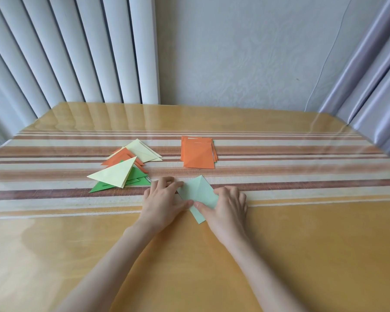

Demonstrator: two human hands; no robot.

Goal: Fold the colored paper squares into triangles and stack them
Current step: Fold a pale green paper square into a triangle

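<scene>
A pale green paper square [197, 193] lies on the table as a diamond, one corner pointing away from me. My left hand [164, 200] rests on its left corner and my right hand [226, 207] on its right side and lower edge; both thumbs press the paper near its middle. To the left lies a loose pile of folded triangles [124, 170] in cream, orange and green. Behind the square sits a stack of orange paper squares [198, 155].
The table [279, 244] is covered by a yellow cloth with brown and cream stripes under a clear sheet. Vertical blinds [77, 52] and a wall stand behind its far edge, a curtain [374, 75] at the right.
</scene>
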